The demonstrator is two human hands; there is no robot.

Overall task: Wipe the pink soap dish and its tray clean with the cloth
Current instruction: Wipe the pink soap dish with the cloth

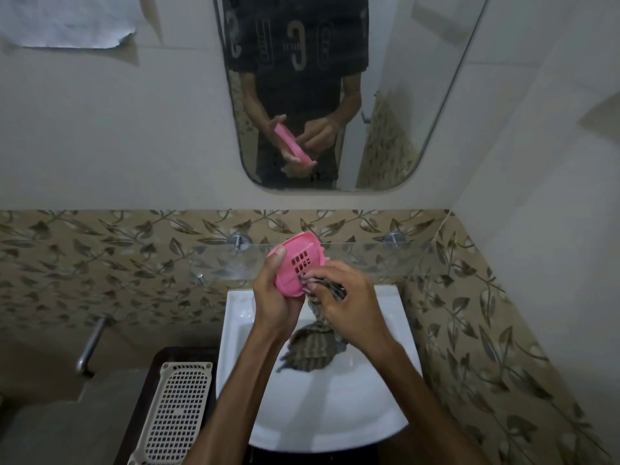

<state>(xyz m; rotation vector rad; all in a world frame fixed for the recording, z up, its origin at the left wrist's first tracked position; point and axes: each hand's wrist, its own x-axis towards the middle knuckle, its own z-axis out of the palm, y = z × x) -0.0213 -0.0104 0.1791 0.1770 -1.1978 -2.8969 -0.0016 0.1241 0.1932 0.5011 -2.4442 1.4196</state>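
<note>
Centre frame, above white sink (385, 380): pink soap dish (298, 263) gripped in left hand (273, 297), long axis tilted upper right. Right hand (345, 303), clenching striped cloth (315, 347), immediately right, touching perforated face.

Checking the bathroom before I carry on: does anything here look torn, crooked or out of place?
One thing: the white paper high on the wall at upper left has a ragged, torn lower edge. The sink, pink soap dish and cloth look ordinary.
</note>
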